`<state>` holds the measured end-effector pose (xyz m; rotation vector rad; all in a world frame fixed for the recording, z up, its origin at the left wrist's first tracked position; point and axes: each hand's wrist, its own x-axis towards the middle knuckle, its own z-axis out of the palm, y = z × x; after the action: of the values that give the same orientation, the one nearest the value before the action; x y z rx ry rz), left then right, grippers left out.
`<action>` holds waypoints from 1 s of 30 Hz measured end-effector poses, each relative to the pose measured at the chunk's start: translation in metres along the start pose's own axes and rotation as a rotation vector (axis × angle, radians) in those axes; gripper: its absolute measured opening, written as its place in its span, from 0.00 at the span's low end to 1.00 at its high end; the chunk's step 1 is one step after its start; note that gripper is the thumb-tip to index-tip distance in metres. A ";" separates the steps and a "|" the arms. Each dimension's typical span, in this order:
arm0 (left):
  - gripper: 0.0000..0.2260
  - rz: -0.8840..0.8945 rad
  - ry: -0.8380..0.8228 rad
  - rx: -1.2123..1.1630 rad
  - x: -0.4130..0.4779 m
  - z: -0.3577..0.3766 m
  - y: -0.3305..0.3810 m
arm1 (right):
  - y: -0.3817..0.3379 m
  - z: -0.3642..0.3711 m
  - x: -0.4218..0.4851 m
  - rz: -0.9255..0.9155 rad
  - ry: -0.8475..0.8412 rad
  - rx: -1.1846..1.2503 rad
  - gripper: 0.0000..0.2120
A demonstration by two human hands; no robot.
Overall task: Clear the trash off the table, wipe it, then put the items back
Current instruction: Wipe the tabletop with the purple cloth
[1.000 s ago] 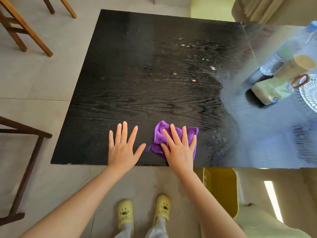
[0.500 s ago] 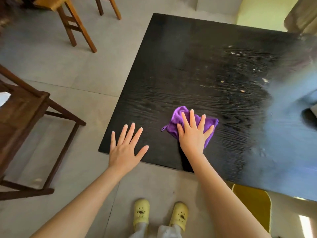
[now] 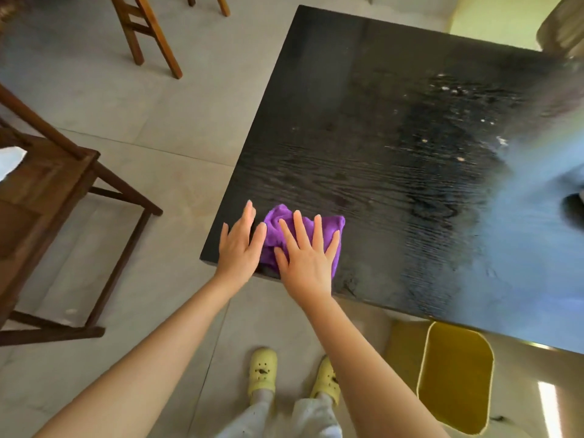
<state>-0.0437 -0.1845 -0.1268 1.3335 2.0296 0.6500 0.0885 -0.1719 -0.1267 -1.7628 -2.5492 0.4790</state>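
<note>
A black wood-grain table [image 3: 363,128] fills the upper right of the head view. A crumpled purple cloth [image 3: 275,222] lies near its front left corner. My right hand [image 3: 308,256] presses flat on the cloth with fingers spread. My left hand [image 3: 240,245] rests flat on the table edge just left of the cloth, its fingertips touching the cloth's side. Small pale crumbs [image 3: 459,159] are scattered on the table's far right part.
A yellow bin [image 3: 455,377] stands on the floor under the table's front edge, right of my feet. A dark wooden chair [image 3: 47,191] is at the left, and a lighter wooden stool [image 3: 148,30] at the top left. The floor is grey tile.
My right hand has slid the cloth left toward the table's front left corner. My left hand moved from off the edge onto the table beside the cloth. The view swung left.
</note>
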 end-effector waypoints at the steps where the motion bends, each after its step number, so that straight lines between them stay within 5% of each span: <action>1: 0.27 0.010 0.005 0.043 0.001 -0.001 0.005 | -0.006 0.000 -0.010 -0.026 -0.008 0.031 0.26; 5: 0.23 0.012 0.013 0.115 0.007 -0.004 0.028 | 0.012 -0.017 -0.018 0.029 -0.072 0.290 0.26; 10: 0.27 0.164 -0.139 0.350 0.009 0.014 0.050 | 0.051 -0.025 -0.031 -0.045 0.001 0.050 0.24; 16: 0.22 0.236 -0.246 0.428 -0.004 0.053 0.082 | 0.081 -0.028 -0.060 0.110 0.031 0.141 0.28; 24: 0.10 0.360 -0.315 0.344 -0.036 0.102 0.123 | 0.129 -0.037 -0.101 0.340 0.115 0.157 0.28; 30: 0.07 0.319 -0.490 0.121 -0.052 0.112 0.171 | 0.173 -0.072 -0.122 0.472 -0.039 0.092 0.23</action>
<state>0.1593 -0.1620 -0.0742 1.7126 1.4960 0.2919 0.3041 -0.2106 -0.0811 -2.3368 -2.0753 0.6275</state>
